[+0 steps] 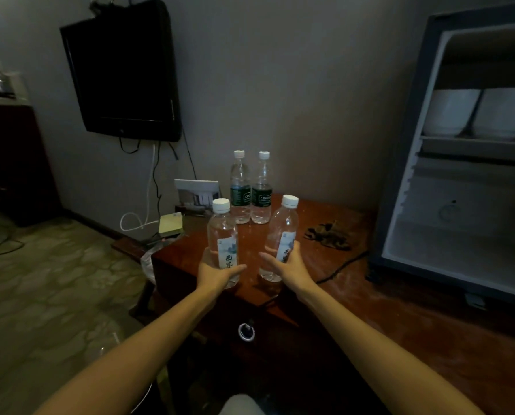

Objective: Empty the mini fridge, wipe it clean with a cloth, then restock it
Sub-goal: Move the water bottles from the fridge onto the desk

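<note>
My left hand (217, 272) grips a small clear water bottle (222, 232) with a white cap and a pale label. My right hand (289, 263) grips a matching small bottle (283, 232), tilted slightly right. Both bottles are held low over the wooden table (334, 283). Behind them two taller bottles with green labels (240, 187) (261, 188) stand upright side by side. The mini fridge (459, 163) stands open at the right; two white containers (477, 112) sit on its upper shelf, and its lower space looks bare.
A dark patterned cloth (329, 235) lies on the table near the fridge. A black cable (340, 266) runs from the fridge across the table. A yellow notepad (170, 224) and a card (197, 193) sit at the left corner. A wall television (121, 70) hangs behind.
</note>
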`<state>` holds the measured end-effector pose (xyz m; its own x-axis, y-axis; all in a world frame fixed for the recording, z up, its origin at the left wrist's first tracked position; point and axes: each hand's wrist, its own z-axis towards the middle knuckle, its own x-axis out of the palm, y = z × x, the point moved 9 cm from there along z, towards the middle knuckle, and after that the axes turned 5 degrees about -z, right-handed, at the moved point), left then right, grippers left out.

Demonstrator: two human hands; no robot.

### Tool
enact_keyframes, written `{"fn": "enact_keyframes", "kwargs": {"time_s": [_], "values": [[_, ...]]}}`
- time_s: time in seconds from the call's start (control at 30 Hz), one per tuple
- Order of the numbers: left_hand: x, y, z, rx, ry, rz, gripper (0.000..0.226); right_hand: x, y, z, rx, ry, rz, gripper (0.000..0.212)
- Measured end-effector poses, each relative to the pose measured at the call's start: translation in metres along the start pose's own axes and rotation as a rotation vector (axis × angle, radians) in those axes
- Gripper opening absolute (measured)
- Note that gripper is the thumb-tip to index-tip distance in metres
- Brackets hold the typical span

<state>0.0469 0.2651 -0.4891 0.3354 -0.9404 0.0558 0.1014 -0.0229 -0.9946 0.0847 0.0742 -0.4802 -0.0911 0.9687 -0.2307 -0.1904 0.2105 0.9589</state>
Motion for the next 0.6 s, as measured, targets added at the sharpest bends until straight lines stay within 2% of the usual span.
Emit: {"fn": "enact_keyframes", "kwargs": {"time_s": [0.2, 0.37, 0.4, 0.53, 0.6], "values": [[0.007, 0.005, -0.001, 0.094, 0.037, 0.0, 0.06, 0.008, -0.002, -0.001, -0.079, 0.023, -0.135, 0.065], [0.01, 0.004, -0.01, 0.129, 0.122, 0.085, 0.032, 0.007, 0.002, -0.007, -0.082, 0.003, -0.255, 0.069], [0.009, 0.002, -0.012, 0.139, 0.123, 0.08, 0.038, 0.006, -0.001, -0.008, -0.078, 0.006, -0.283, 0.073], [-0.001, -0.002, -0.015, 0.19, 0.023, 0.165, 0.087, -0.001, -0.009, -0.009, -0.065, 0.014, -0.341, 0.077], [-0.004, -0.001, -0.014, 0.187, -0.022, 0.19, 0.093, -0.003, -0.007, -0.011, -0.068, 0.007, -0.367, 0.076]]}}
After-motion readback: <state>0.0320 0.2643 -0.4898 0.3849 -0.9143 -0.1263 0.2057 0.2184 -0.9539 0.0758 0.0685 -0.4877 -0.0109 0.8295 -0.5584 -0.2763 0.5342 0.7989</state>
